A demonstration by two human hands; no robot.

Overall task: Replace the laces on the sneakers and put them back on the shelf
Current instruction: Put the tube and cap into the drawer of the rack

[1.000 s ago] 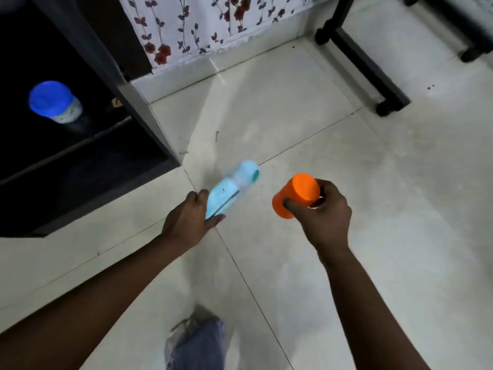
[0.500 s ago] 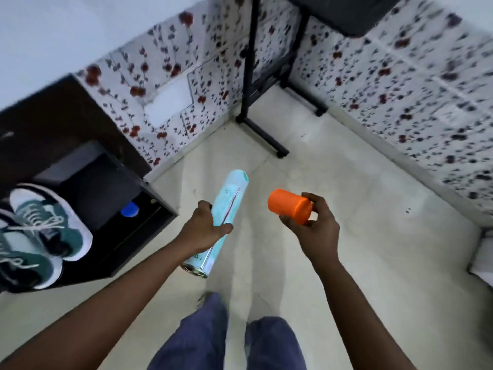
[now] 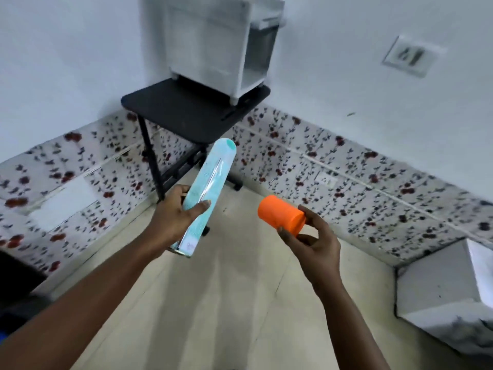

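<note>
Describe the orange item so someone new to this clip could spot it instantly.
Start from the black side table in the room's corner, then drop toward the camera to the right hand. Its fingertips pinch a short orange cylinder, lying sideways. The left hand's pale blue tube is much longer.

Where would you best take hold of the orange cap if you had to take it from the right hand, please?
Probably by the free closed end of the orange cap, coming from the left: the right hand pinches only its open end.
</note>
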